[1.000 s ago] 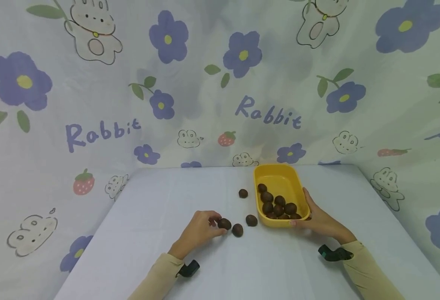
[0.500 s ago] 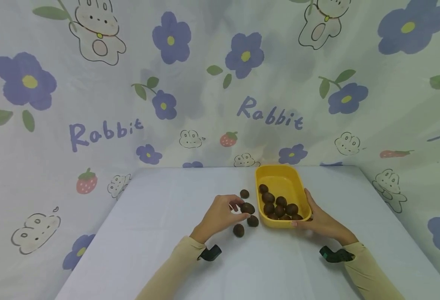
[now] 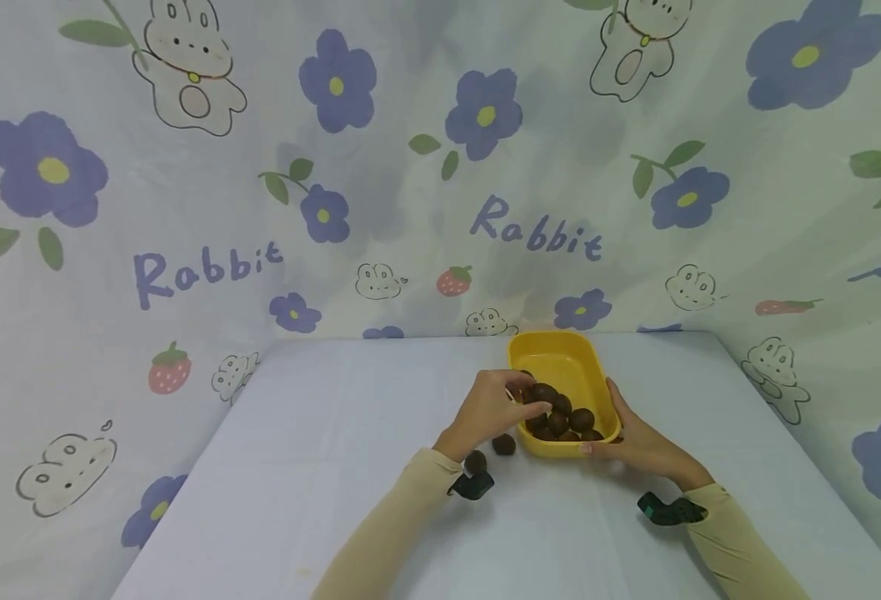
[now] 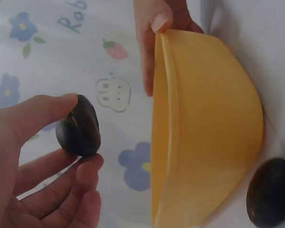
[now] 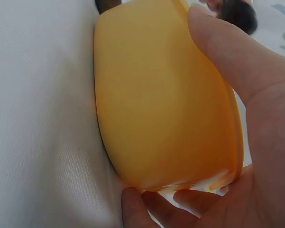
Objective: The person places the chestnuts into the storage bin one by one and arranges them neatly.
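My left hand (image 3: 485, 408) pinches a dark brown chestnut (image 4: 79, 127) between thumb and fingertips, above the left side of a yellow plastic container (image 3: 560, 369). In the left wrist view the held nut hangs clear of the container's rim. Several more chestnuts (image 3: 582, 419) lie in the container's near half. With thumb at the near rim and fingers along the right side, my right hand (image 3: 646, 446) grips the container, which stands on the table. Two loose chestnuts, one (image 3: 503, 444) by the container and another (image 3: 475, 462) by the left wrist, lie on the table.
A white cloth covers the table (image 3: 320, 433). Behind it hangs a printed curtain (image 3: 387, 192) with rabbits and purple flowers. Black wrist cameras, one on the left wrist (image 3: 473, 486) and one on the right (image 3: 668, 509), sit below the hands.
My left hand has lifted a chestnut off the table and carried it right and away from me, over the container. It now hides the far loose chestnut's spot. The right hand has stayed on the container.
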The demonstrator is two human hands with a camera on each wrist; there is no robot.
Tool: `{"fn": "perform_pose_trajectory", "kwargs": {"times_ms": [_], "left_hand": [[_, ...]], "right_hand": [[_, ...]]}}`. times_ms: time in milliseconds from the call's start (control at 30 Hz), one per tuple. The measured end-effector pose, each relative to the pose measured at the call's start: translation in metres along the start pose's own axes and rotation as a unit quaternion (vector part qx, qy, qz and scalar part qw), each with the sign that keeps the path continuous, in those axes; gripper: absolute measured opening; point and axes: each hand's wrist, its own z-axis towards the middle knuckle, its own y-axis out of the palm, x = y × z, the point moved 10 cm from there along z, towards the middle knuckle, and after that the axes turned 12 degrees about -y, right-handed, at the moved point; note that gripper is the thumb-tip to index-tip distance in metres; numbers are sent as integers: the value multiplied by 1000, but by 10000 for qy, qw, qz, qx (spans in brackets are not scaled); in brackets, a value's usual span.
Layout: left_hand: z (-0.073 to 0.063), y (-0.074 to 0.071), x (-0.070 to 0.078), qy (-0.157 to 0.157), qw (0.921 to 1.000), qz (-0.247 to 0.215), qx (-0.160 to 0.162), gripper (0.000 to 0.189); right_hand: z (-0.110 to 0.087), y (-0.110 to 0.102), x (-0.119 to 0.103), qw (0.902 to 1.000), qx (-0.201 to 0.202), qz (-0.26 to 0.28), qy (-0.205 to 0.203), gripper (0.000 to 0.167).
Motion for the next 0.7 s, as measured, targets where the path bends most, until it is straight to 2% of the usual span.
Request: {"fn": "perform_pose_trajectory", "kwargs": {"times_ms": [233, 433, 700], "left_hand": [[14, 19, 7, -77, 9999, 5, 121, 42], [26, 36, 6, -265, 9989, 243, 309, 38], [39, 50, 3, -469, 9961, 454, 587, 40]], "right_hand": [[-1, -1, 1, 10000, -6, 13, 13, 133], [0, -1, -1, 10000, -30, -14, -49, 132], [-2, -1, -3, 10000, -37, 21, -26, 131]]}}
